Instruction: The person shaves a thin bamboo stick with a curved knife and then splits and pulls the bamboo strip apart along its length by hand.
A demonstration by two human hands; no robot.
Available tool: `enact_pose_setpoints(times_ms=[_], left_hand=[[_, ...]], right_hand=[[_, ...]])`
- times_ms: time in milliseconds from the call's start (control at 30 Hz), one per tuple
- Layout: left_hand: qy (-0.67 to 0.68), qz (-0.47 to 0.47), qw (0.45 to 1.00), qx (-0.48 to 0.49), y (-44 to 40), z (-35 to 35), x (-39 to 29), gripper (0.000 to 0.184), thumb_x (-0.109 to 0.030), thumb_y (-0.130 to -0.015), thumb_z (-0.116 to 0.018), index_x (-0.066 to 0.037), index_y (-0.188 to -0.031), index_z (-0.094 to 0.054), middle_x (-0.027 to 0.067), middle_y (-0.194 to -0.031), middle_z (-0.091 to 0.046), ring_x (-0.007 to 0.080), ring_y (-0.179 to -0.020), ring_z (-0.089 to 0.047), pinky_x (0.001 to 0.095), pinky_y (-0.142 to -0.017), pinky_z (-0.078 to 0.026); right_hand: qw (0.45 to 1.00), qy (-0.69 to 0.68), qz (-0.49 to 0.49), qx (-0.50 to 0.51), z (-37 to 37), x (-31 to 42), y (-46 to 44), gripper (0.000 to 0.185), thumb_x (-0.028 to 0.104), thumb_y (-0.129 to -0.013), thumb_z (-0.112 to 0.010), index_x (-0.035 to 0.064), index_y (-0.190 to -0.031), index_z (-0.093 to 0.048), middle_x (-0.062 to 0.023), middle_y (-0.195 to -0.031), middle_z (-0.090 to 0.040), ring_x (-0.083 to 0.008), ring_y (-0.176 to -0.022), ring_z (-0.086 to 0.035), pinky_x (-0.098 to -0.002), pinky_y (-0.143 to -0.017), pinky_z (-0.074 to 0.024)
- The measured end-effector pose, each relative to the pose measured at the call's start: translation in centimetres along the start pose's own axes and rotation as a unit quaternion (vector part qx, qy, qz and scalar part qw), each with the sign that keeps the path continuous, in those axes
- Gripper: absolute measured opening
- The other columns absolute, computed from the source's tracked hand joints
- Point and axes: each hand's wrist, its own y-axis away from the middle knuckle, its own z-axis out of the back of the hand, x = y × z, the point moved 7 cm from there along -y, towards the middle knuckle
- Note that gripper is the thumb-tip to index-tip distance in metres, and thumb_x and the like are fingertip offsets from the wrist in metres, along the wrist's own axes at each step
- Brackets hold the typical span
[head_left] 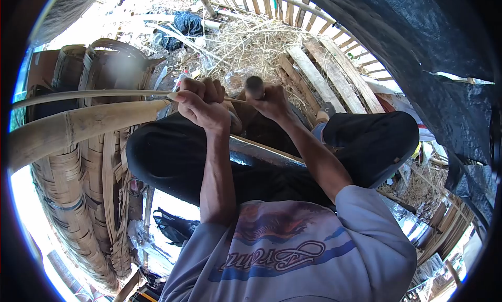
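My left hand (203, 104) is closed around a long, thin bamboo strip (104, 93), thumb pressed along it. The strip runs out to the left edge of the view and continues past my fist toward my right hand (271, 102). That hand is wrapped round a tool handle with a rounded dark end (254, 86) pointing up at me; its working part is hidden, so I cannot tell its kind. Below the strip lies a thick bamboo pole (86, 125), its cut end near my left wrist. Both hands are held in front of my crossed legs.
Woven bamboo baskets (68, 197) stand in a stack on the left. Ahead, shavings (256, 45) cover the ground beside wooden planks (334, 74). A slatted bamboo fence (314, 14) curves behind them, and a dark plastic sheet (418, 45) hangs at the right.
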Motion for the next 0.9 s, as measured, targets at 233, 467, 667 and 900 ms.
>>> enact_pose_setpoints(times_ms=[233,467,667,900], left_hand=[[-0.012,0.023,1.000,-0.014,-0.1,-0.4,0.2,0.057,-0.061,-0.094,-0.037,-0.016,-0.065,-0.020,-0.0070,-0.053,-0.012,0.0048,-0.043,-0.008,0.0250,-0.037,-0.008],[0.002,-0.004,1.000,-0.027,0.4,-0.6,-0.5,0.055,-0.058,-0.097,-0.036,-0.016,-0.065,-0.021,-0.0071,-0.054,-0.013,0.0044,-0.044,-0.010,0.0252,-0.037,-0.009],[-0.002,0.013,1.000,-0.007,0.6,-0.9,-0.5,0.058,-0.059,-0.094,-0.040,-0.011,-0.065,-0.026,-0.0060,-0.055,-0.019,0.0041,-0.043,-0.019,0.0228,-0.039,-0.014],[-0.015,0.009,1.000,-0.002,0.4,-1.2,-0.7,0.059,-0.060,-0.094,-0.039,-0.011,-0.065,-0.026,-0.0064,-0.054,-0.018,0.0039,-0.044,-0.018,0.0234,-0.040,-0.015]], right_hand=[[0.996,0.037,-0.079,-0.034,0.6,-2.0,-0.4,0.024,0.027,-0.071,-0.076,0.0073,-0.083,-0.071,-0.0120,-0.074,-0.070,-0.0236,-0.067,-0.070,-0.0342,-0.063,-0.0550],[0.990,-0.097,0.006,-0.100,2.0,0.9,0.3,0.022,0.022,-0.071,-0.076,0.0059,-0.084,-0.070,-0.0135,-0.075,-0.070,-0.0259,-0.071,-0.070,-0.0366,-0.063,-0.0554],[0.995,-0.053,-0.023,-0.078,2.0,2.3,-0.1,0.021,0.024,-0.071,-0.075,0.0060,-0.081,-0.069,-0.0155,-0.073,-0.068,-0.0300,-0.070,-0.069,-0.0385,-0.064,-0.0544],[0.996,-0.031,-0.010,-0.084,1.8,0.2,-0.3,0.020,0.023,-0.071,-0.075,0.0063,-0.081,-0.071,-0.0148,-0.073,-0.069,-0.0258,-0.069,-0.070,-0.0365,-0.062,-0.0545]])
